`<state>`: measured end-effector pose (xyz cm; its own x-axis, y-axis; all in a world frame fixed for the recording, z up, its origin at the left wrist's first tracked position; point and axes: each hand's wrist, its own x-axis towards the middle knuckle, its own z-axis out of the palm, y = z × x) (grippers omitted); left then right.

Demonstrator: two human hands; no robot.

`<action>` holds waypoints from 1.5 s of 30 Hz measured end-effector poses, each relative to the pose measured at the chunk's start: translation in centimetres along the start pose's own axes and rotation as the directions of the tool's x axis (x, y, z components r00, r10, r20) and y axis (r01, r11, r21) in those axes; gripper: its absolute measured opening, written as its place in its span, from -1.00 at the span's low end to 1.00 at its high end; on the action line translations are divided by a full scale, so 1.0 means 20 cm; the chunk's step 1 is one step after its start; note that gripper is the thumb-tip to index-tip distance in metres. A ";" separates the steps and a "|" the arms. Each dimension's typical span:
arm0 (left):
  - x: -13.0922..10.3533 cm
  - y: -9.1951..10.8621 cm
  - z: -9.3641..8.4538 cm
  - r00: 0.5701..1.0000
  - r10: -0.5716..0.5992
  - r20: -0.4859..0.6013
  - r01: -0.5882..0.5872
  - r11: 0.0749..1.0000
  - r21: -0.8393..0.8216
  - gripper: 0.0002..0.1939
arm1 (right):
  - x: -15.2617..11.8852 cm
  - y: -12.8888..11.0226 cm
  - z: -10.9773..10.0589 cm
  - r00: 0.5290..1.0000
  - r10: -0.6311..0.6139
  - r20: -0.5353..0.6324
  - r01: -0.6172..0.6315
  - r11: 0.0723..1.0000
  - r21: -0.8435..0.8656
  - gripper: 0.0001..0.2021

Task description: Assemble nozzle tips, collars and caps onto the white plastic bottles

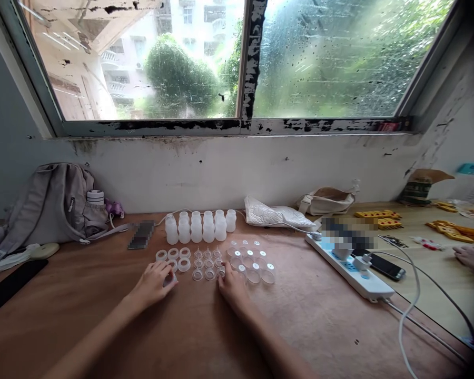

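My left hand [155, 283] is closed with its fingers curled round a whitish screw ring [169, 280], partly hidden by the fingers, at the table surface. Beyond it lie several more white rings [185, 264]. My right hand [234, 287] reaches to the right end of a group of clear plastic funnel-like pieces [209, 274]. Its fingertips pinch round one clear piece [221, 273], mostly covered by the hand. To the right stand clear round caps with white dots [253, 276] in rows. Several frosted white bottles [196, 230] stand upright behind these parts.
A grey backpack [59, 205] and a black flat object [13, 287] sit at left. A power strip [349, 266] with cables [408, 316] and a phone [385, 266] lie at right. Farther right are yellow plastic parts [454, 230] and another person's hand [472, 258].
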<state>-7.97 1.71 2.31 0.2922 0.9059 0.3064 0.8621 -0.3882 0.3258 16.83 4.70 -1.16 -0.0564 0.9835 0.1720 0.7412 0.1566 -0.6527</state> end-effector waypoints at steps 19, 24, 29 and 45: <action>0.15 0.43 0.16 0.915 -0.392 -0.093 0.048 0.335 -0.941 -0.68 | -0.05 -0.10 -0.07 0.961 -0.239 -0.137 0.275 0.795 0.541 -0.83; 0.12 0.49 0.27 0.927 -0.366 0.082 0.042 -0.116 -0.992 -0.58 | -0.03 -0.08 -0.05 0.949 -0.233 -0.213 0.306 0.844 0.439 -0.83; 0.09 0.47 0.30 0.928 -0.340 0.152 0.070 -0.241 -0.968 -0.62 | -0.04 -0.08 -0.04 0.931 -0.290 -0.222 0.354 0.867 0.352 -0.80; 0.08 0.46 0.30 0.894 -0.403 0.198 0.130 -0.189 -0.973 -0.59 | -0.08 -0.12 -0.07 0.938 -0.339 -0.074 0.331 0.810 0.484 -0.73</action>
<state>2.91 0.72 0.39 -0.0046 0.9994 -0.0343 -0.5283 0.0267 0.8486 16.07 2.61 1.07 -0.2544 0.8625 0.4374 0.2583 0.4965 -0.8287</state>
